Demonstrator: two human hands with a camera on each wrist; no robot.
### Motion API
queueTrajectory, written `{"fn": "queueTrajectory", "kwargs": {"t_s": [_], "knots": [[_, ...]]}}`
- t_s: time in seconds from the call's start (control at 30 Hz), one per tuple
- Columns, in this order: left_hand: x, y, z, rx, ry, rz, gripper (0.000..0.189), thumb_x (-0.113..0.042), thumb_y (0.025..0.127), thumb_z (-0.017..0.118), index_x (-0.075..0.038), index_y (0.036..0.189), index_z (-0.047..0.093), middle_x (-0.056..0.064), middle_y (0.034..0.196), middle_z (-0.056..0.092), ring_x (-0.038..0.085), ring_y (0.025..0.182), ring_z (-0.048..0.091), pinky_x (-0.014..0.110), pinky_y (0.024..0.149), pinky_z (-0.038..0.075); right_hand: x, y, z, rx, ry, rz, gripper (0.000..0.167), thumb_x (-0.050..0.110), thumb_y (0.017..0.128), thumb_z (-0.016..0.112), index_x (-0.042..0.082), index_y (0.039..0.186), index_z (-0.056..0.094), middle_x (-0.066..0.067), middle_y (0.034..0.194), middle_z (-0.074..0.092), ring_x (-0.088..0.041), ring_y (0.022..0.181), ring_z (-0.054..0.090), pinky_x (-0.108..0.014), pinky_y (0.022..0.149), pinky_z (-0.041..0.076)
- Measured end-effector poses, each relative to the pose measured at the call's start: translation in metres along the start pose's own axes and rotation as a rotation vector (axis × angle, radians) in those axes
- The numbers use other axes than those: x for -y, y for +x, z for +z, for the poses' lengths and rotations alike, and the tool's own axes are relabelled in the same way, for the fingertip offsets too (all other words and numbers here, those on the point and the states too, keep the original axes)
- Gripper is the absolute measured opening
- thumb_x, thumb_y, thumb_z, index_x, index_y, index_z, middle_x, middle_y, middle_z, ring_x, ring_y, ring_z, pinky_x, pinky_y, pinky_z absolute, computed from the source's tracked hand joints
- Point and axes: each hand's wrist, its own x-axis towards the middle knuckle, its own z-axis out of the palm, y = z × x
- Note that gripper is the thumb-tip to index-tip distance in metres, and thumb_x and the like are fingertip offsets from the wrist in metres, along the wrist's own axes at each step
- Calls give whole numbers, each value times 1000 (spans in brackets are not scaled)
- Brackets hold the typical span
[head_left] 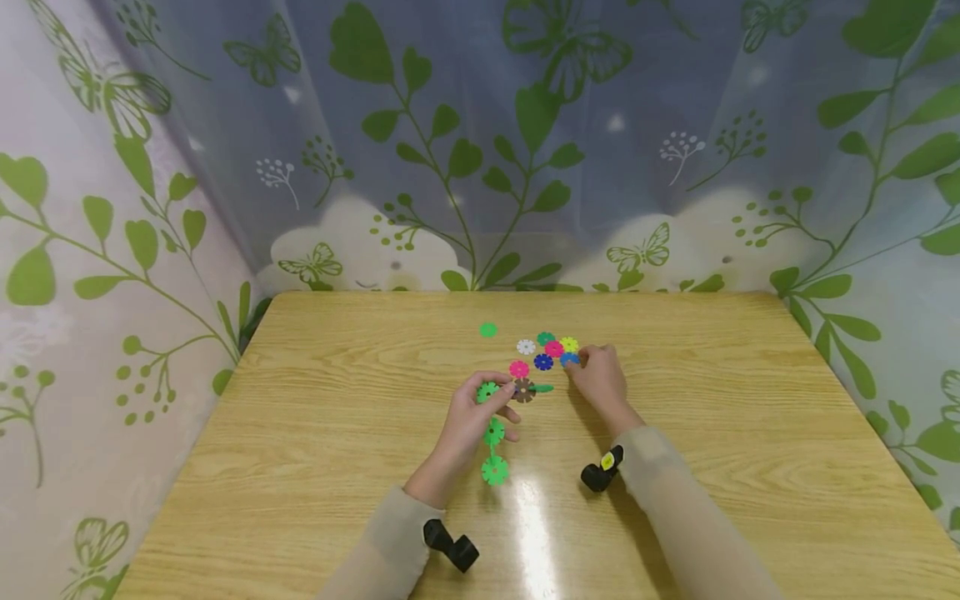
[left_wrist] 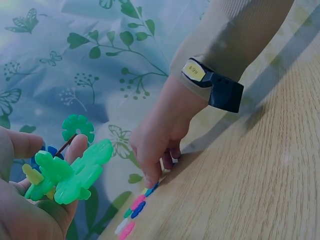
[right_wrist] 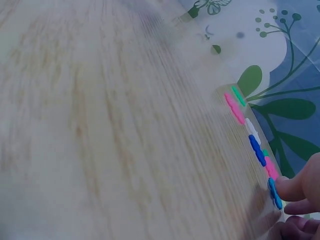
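Note:
My left hand point(head_left: 467, 423) holds a linked piece of notched plastic discs, raised over the table. Several green discs point(head_left: 494, 471) hang down from it, and a brown disc point(head_left: 524, 391) sticks out to the right with a green disc point(head_left: 543, 388) seen edge-on. In the left wrist view, yellow discs point(left_wrist: 33, 174) and a blue disc point(left_wrist: 42, 159) show among the fingers, partly hidden. My right hand point(head_left: 604, 385) is down at the loose discs, thumb and fingertips pinching a light blue disc point(right_wrist: 274, 194) at the tabletop.
Beside the right hand lie loose discs: yellow point(head_left: 570, 343), pink point(head_left: 554, 349), dark blue point(head_left: 543, 362), white point(head_left: 526, 347) and dark green point(head_left: 545, 338). Another pink disc point(head_left: 519, 368) lies nearer the left hand. A green disc point(head_left: 488, 330) sits farther back. Patterned curtain point(head_left: 465, 208) borders the wooden table point(head_left: 300, 467).

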Motion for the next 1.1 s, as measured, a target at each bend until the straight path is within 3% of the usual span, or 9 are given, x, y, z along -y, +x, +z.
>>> {"fn": "queueTrajectory", "kwargs": {"t_s": [0.4, 0.67, 0.9, 1.03, 1.1], "knots": [[1, 2, 1, -3, -10, 4, 27, -10, 95, 54, 8, 115, 49, 13, 100, 58, 18, 66, 60, 39, 56, 59, 1, 3, -1, -13, -21, 29, 35, 22, 88, 64, -1, 114, 58, -19, 109, 49, -30, 90, 54, -41, 66, 51], [1, 2, 1, -1, -9, -1, 28, -11, 95, 54, 7, 115, 49, 13, 101, 57, 18, 67, 60, 38, 56, 59, 0, -7, -1, -85, 148, -24, 15, 13, 91, 57, 1, 100, 55, -15, 92, 59, -27, 81, 54, -35, 65, 47], [1, 2, 1, -6, -8, -5, 28, -11, 95, 54, 8, 115, 49, 14, 102, 56, 19, 67, 60, 38, 56, 59, -1, -20, 0, -163, 322, -63, 15, 8, 89, 58, -3, 98, 56, -17, 89, 59, -27, 80, 55, -31, 63, 48], [1, 1, 1, -11, -4, -11, 28, -12, 95, 54, 7, 115, 49, 14, 103, 56, 18, 67, 60, 38, 56, 59, -1, -28, -1, -161, 416, -74, 15, 7, 88, 61, -3, 99, 57, -16, 86, 59, -22, 74, 53, -25, 58, 45], [8, 5, 0, -18, -7, -8, 30, -15, 95, 56, 6, 116, 50, 14, 103, 56, 17, 66, 60, 37, 55, 59, 1, -33, -3, -137, 472, -72, 16, 7, 88, 61, -3, 100, 57, -15, 84, 60, -20, 70, 53, -23, 54, 45]]}}
